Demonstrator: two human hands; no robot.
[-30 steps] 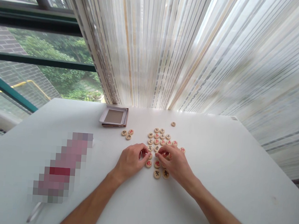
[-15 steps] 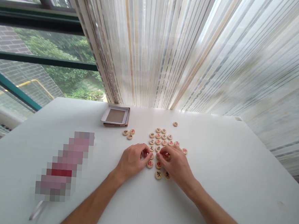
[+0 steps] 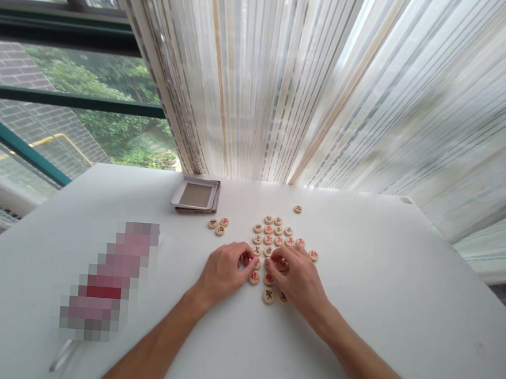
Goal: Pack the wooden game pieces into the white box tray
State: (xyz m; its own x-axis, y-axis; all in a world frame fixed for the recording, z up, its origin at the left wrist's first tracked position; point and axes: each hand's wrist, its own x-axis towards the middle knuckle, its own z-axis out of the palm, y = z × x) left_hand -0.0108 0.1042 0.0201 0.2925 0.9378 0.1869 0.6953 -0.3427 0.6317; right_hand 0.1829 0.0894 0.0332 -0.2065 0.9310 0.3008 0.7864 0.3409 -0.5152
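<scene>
Round wooden xiangqi pieces [image 3: 268, 239], marked in red or black, lie in close rows on the white table. At the left edge of these rows, my left hand [image 3: 226, 271] is closed, thumb and fingertips on one xiangqi piece [image 3: 257, 264]. Across a small gap, my right hand [image 3: 301, 279] pinches another piece [image 3: 267, 262], mostly covered by its fingers, and hides several more beneath it. Just below my hands are a red-marked piece [image 3: 254, 278] and a black-marked piece [image 3: 268, 295]. A red piece [image 3: 313, 255] sits right of my right hand.
A shallow open box [image 3: 214, 204] stands at the back left, with three loose pieces [image 3: 219, 231] in front of it. One piece [image 3: 298, 209] lies alone at the back. A blurred-out pink object [image 3: 120, 267] is on the left. A striped curtain [image 3: 259, 97] hangs behind the table.
Both hands keep almost the same place and grip. The view has shifted very slightly; the curtain at the far right hangs a little differently.
</scene>
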